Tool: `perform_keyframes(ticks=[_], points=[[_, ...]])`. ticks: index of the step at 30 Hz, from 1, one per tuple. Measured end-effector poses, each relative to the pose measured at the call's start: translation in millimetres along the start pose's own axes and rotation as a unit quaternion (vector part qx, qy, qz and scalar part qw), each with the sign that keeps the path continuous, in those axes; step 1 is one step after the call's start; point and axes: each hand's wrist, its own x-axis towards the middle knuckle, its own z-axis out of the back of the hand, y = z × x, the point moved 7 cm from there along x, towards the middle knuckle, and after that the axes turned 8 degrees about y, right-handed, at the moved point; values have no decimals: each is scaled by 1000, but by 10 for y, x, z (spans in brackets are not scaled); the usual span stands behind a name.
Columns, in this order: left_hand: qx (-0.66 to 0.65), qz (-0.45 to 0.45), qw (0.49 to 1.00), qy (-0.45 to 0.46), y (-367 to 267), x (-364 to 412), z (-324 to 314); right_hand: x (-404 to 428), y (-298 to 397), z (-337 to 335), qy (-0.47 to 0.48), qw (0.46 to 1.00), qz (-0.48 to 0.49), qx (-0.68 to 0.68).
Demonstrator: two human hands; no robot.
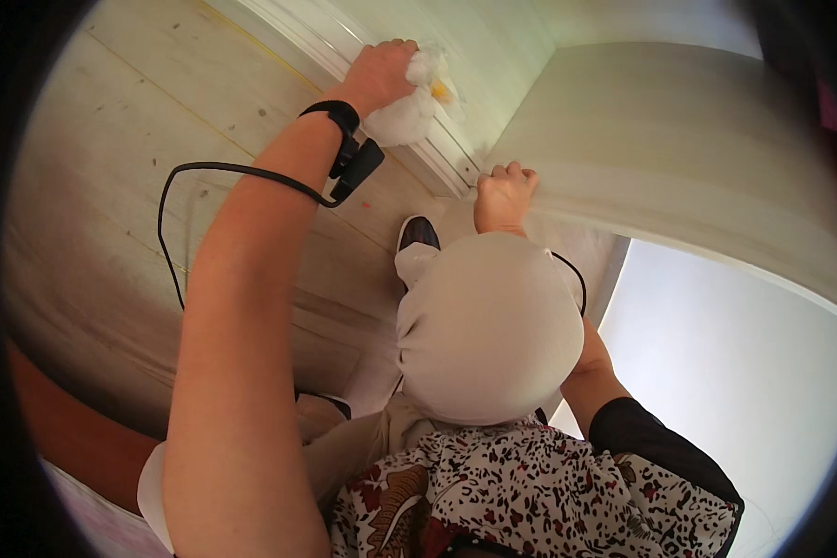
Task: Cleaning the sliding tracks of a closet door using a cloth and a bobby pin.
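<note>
My left hand [382,77] grips a crumpled white wad [404,118] with a yellow patch on it; whether it is cloth or tissue I cannot tell. The wad lies against a pale grooved ledge [446,150], in front of a whitish panel. A black strap with a small device [352,157] sits on my left wrist, and a black cable loops from it. Beyond my raised knee, my right hand [503,197] has its fingers curled at the lower edge of a pale upright panel [628,139], near the ledge's end. Its palm is hidden.
Pale plank flooring [181,104] with dark specks and yellowish seam lines stretches along the left. My knee in beige trousers [488,335] stands between my arms, behind a dark shoe [418,234]. A bright white surface [725,376] is at the lower right, and a reddish-brown surface [84,418] at the lower left.
</note>
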Motion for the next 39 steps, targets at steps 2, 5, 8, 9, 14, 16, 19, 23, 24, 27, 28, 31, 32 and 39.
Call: perform_keyframes(ticks=[2,5,8,9,14,16,19,23,24,27,28,31,32,39], points=[[-10,-13,1000,-14,-16,-20,25,13,18,-38,3,1000,-5,-3],[-28,-23,999,-21,-58,-24,59,31,6,-104,13,1000,-15,-12],[-24,-13,1000,-12,-64,-41,62,31,14,-136,44,998,-30,-26],[-13,-6,1000,-9,-40,-54,58,36,21,-146,66,996,-41,-36],[-15,-5,1000,-7,-54,-37,63,74,-8,-188,101,993,-42,-46],[-14,-2,1000,-2,-92,-8,66,87,-45,-191,104,993,-40,-44],[5,7,1000,-2,-80,-30,62,116,-37,-216,87,995,-33,-30],[0,-7,1000,-15,-78,-54,80,149,-75,-266,98,994,-49,-15],[-1,-13,1000,-16,-90,-54,89,157,-90,-266,89,995,-53,-3],[13,0,1000,-4,-109,-54,79,169,-154,-239,59,991,-76,97],[13,-1,1000,-3,-128,-49,76,167,-173,-251,59,991,-76,97],[3,-2,1000,-7,-107,-56,86,155,-237,-212,13,983,-103,152],[6,0,1000,-3,-105,-59,79,142,-246,-238,45,987,-104,118],[2,0,1000,-5,-124,-65,72,121,-218,-255,99,990,-95,41]])
